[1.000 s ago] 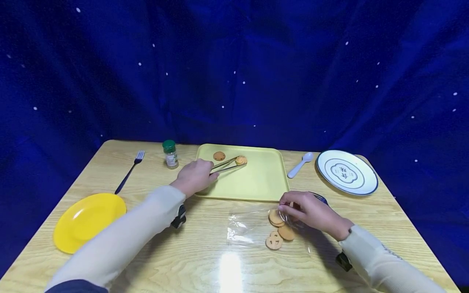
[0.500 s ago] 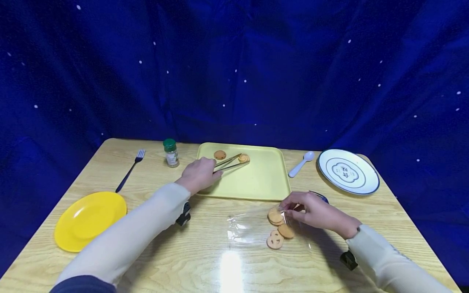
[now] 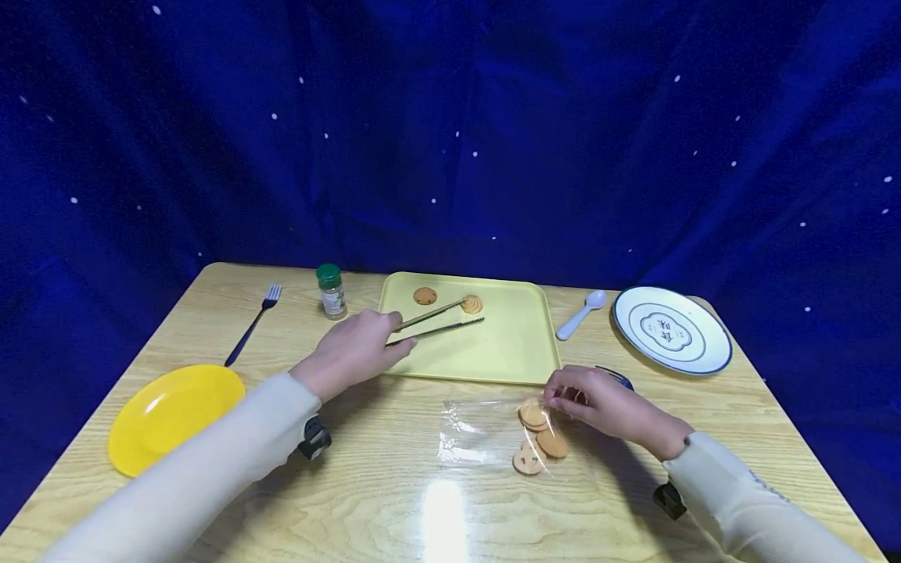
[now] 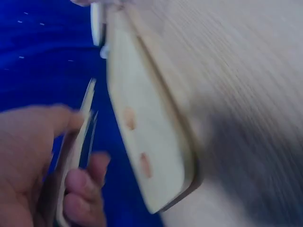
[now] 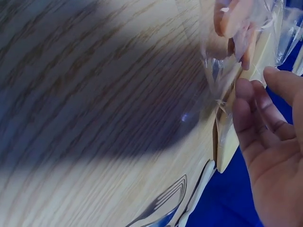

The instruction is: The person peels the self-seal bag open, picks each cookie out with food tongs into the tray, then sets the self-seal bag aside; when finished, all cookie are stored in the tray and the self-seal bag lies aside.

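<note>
My left hand (image 3: 355,352) grips a pair of metal tongs (image 3: 431,315), whose arms are spread apart over the yellow tray (image 3: 507,344). A swirl cookie (image 3: 472,304) lies on the tray beside the tip of the upper arm, not between the tips. To its left on the tray is a round brown cookie (image 3: 425,295). Fingers and thumb of my right hand (image 3: 598,399) pinch the edge of a clear plastic bag (image 3: 461,438) in front of the tray. Several cookies (image 3: 552,444) show through the plastic. The left wrist view is blurred.
A yellow plate (image 3: 172,414) and a dark-handled fork (image 3: 253,324) are at left, near a green-capped seasoning jar (image 3: 331,292). On the right lie a white spoon (image 3: 581,314) and a white patterned plate (image 3: 672,330). Another fork (image 5: 168,201) is partly hidden behind the right hand.
The tongs' arms have parted, letting go of the swirl cookie on the tray. My left hand has drawn back to the left with them. The right hand has hardly moved.
</note>
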A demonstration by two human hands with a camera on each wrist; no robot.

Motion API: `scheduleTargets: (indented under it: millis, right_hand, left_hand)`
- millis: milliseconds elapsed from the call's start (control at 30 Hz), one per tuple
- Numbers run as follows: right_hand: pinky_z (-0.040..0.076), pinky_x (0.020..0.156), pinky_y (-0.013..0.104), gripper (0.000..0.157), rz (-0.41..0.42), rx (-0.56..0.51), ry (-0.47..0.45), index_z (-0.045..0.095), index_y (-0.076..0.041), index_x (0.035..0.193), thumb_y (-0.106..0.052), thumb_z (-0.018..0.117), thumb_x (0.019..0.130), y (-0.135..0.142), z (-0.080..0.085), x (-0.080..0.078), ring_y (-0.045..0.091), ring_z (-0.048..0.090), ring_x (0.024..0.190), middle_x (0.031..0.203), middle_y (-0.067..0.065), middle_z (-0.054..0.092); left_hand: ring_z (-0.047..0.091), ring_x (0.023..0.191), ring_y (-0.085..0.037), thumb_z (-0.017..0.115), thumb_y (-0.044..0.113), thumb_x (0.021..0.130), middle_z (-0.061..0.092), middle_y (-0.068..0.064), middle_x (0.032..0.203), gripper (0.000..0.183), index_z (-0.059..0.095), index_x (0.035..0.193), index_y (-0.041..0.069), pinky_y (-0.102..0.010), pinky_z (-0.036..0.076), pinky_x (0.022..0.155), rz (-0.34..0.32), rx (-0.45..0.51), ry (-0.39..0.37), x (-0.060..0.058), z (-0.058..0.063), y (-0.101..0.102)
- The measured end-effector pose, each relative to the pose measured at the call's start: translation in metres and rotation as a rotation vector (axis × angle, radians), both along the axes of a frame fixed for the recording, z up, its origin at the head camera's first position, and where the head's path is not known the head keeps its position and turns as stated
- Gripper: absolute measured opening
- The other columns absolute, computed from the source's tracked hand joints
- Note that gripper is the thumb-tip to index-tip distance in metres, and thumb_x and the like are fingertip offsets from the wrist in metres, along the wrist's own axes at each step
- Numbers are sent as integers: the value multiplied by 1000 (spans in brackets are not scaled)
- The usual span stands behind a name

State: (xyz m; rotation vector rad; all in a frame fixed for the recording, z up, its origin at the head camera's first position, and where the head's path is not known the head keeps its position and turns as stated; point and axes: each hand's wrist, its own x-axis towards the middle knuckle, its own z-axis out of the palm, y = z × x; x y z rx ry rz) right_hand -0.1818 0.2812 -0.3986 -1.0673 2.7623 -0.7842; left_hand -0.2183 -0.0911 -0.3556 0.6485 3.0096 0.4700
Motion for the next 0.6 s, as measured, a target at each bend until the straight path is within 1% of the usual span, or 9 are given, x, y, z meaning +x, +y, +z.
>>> scheduleTargets:
  millis: [67, 100, 133, 200, 300, 367, 433, 533, 600]
  right_hand:
    - [51, 69, 20, 6, -9, 7, 7, 65, -19, 93, -13, 64, 93, -1, -1, 0, 0, 58, 76, 85, -8, 65]
    - [51, 69, 20, 6, -15, 6, 5, 65, -19, 93, -13, 64, 93, -1, -1, 0, -1, 58, 76, 85, -8, 65]
    - [51, 69, 20, 5, -21, 9, 6, 65, -18, 93, -13, 65, 93, -2, -1, 0, -2, 59, 76, 85, -8, 65]
    - [52, 71, 20, 6, -32, 16, 4, 67, -18, 95, -12, 65, 92, -2, -1, 0, -2, 60, 79, 88, -9, 67]
    - [54, 73, 21, 9, -40, 31, -14, 68, -16, 97, -10, 66, 91, -2, 0, 0, 1, 65, 84, 92, -7, 69]
    - [54, 74, 22, 9, -39, 40, -20, 69, -16, 97, -10, 66, 91, -2, 0, 0, 3, 66, 85, 92, -6, 70]
    - [55, 74, 21, 8, -35, 43, -21, 69, -17, 95, -10, 66, 91, -2, 1, 0, 4, 67, 85, 91, -6, 69]
    - [53, 71, 20, 8, -27, 36, -9, 67, -18, 91, -11, 66, 91, -3, 1, 0, 0, 63, 79, 87, -8, 67]
    - [51, 68, 20, 8, -28, 28, 5, 66, -20, 89, -12, 67, 91, -4, 1, -1, -2, 59, 76, 84, -9, 66]
  left_hand:
    - [52, 58, -10, 58, 45, 94, 63, 0, 74, 33, 63, 94, 13, -29, 40, 53, -60, 16, -14, 14, 9, -12]
    - [50, 56, -8, 59, 44, 94, 60, 3, 70, 30, 63, 92, 15, -28, 39, 52, -84, 20, -35, 20, 13, -19]
    - [47, 54, -6, 61, 44, 93, 56, 5, 66, 27, 63, 92, 17, -27, 37, 51, -111, 23, -55, 27, 16, -26]
    - [38, 48, -5, 63, 42, 92, 43, 9, 57, 22, 61, 87, 21, -24, 31, 47, -152, 37, -111, 39, 22, -42]
    - [30, 46, -1, 65, 43, 90, 35, 13, 54, 19, 64, 94, 24, -21, 26, 46, -212, 55, -195, 55, 26, -64]
    - [27, 46, 0, 66, 43, 90, 32, 14, 54, 23, 66, 97, 22, -20, 26, 46, -254, 68, -239, 65, 25, -75]
    - [27, 45, 1, 66, 44, 89, 32, 15, 54, 23, 67, 96, 22, -19, 26, 46, -281, 69, -267, 72, 21, -79]
    - [27, 45, 1, 65, 44, 90, 31, 15, 53, 20, 64, 90, 24, -19, 27, 46, -285, 63, -272, 80, 10, -77]
    - [28, 45, 1, 65, 44, 90, 32, 15, 52, 19, 61, 86, 26, -19, 27, 45, -278, 60, -256, 82, 2, -71]
